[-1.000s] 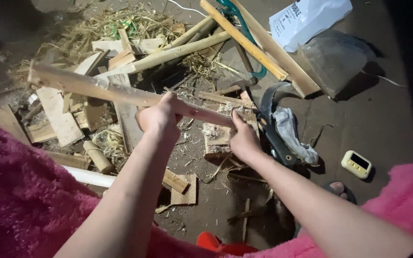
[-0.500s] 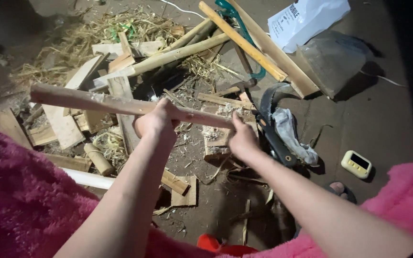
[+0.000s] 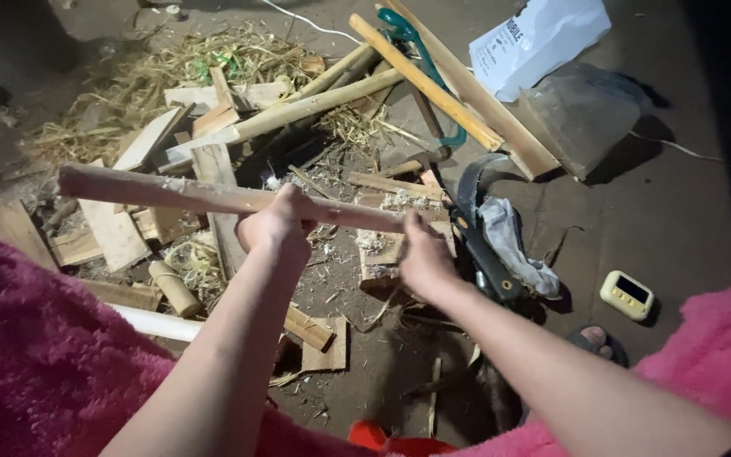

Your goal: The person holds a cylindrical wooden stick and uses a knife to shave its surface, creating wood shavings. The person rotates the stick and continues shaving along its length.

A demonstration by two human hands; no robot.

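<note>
Both hands grip one stick (image 3: 171,193): left hand (image 3: 277,228) at its middle, right hand (image 3: 423,258) at its near end, above scrap wood (image 3: 213,169).

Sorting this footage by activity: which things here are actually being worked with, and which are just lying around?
In hand:
- long wooden stick, gripped by left hand and right hand

Lying about:
- bamboo poles
- wood offcuts
- straw
- white bag
- small yellow device
- white pipe
</note>
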